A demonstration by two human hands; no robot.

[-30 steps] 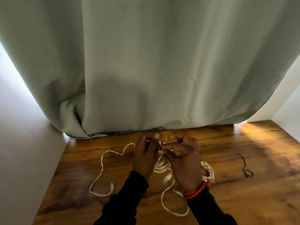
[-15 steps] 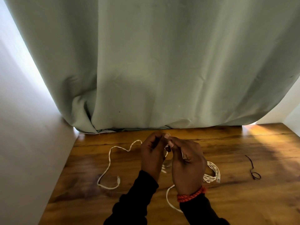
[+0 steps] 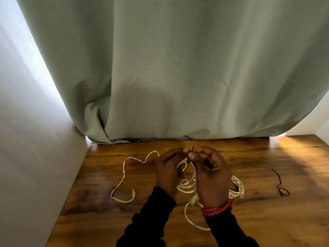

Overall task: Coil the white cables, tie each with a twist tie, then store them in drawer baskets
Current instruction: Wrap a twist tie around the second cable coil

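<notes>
Left hand [image 3: 168, 172] and right hand [image 3: 211, 177] pinch the twist tie [image 3: 192, 149] ends above the coiled cable [image 3: 187, 183] (held off the table [image 3: 267, 220]), presumably to twist it closed; a spare tie [image 3: 282, 188] lies apart.

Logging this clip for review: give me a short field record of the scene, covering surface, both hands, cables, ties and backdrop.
surface: wooden table
left hand: fingers pinch the dark twist tie at the top of the coil
right hand: fingers pinch the same tie; red bracelet on the wrist
held cable: white coil between the hands
loose cable: uncoiled, on the table to the left
second coil: on the table, right of the right hand
spare tie: dark, on the table, far right
backdrop: green curtain
drawer baskets: not in view
</notes>
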